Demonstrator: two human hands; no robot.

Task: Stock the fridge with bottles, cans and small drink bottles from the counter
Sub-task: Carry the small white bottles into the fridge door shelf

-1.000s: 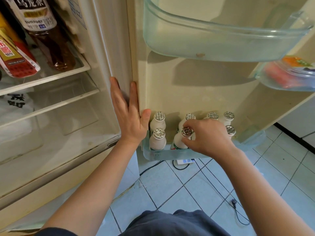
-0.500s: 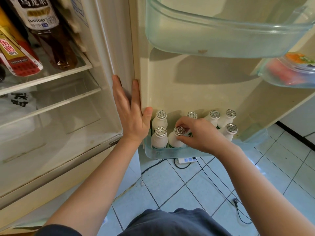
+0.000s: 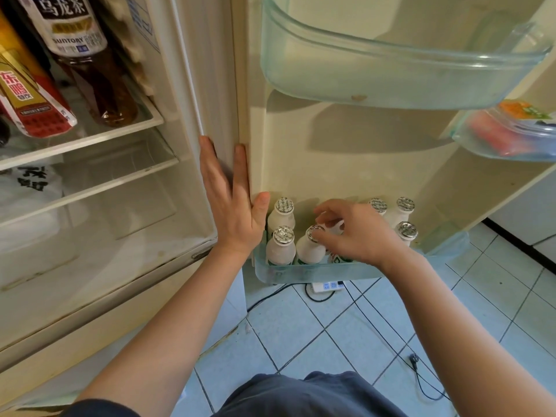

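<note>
And there the small drink bottles (image 3: 280,251) are seen, stood upright inside the bottom door bin (image 3: 316,271), a shallow trough of translucent pale-green plastic. Squat white bodies, narrow necks and crinkled silver foil caps are shown. The right hand (image 3: 358,233) is held over the middle of the bin, its fingers curled down among the caps and its thumb tip laid against one foil top. Whether a bottle is actually gripped cannot be told. Just left of the bin, the left hand (image 3: 231,212) is pressed flat against the smooth cream edge of the fridge door (image 3: 346,164), fingers straight, nothing held. Below the bin, a white power strip (image 3: 326,285) is seen lying on the glossy tiled floor (image 3: 301,326).
</note>
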